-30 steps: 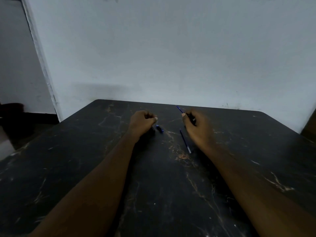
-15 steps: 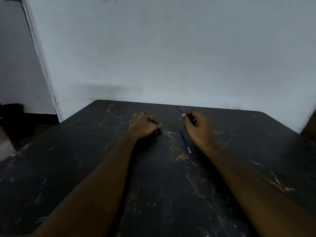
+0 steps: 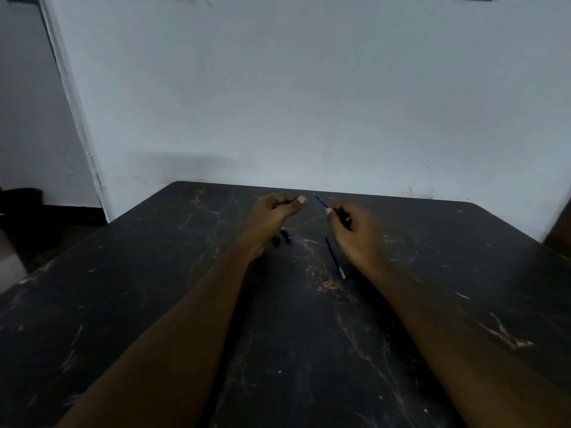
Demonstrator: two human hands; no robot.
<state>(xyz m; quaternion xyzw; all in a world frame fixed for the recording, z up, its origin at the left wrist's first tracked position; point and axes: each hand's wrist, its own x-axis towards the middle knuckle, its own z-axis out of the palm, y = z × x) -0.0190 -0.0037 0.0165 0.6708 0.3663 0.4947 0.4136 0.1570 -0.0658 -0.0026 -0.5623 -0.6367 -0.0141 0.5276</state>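
On the table (image 3: 463,257), the pen parts (image 3: 285,236) lie beneath the left hand (image 3: 276,213), at ten o'clock of the loose refill (image 3: 335,257). The right hand (image 3: 355,233) holds the held refill (image 3: 321,201) at twelve.

The table (image 3: 154,304) had a dark, marble-look top with pale veins, faintly sheened and scuffed rough near the middle. The far wall (image 3: 309,103) was matt, painted and smudged. The thin blue refill (image 3: 321,201) looked like smooth plastic, and the small blue pieces (image 3: 286,238) like glossy plastic.

Forearms reach forward, left grip (image 3: 278,211) raised and curled, right grip (image 3: 355,230) closed in a fingertip pinch.
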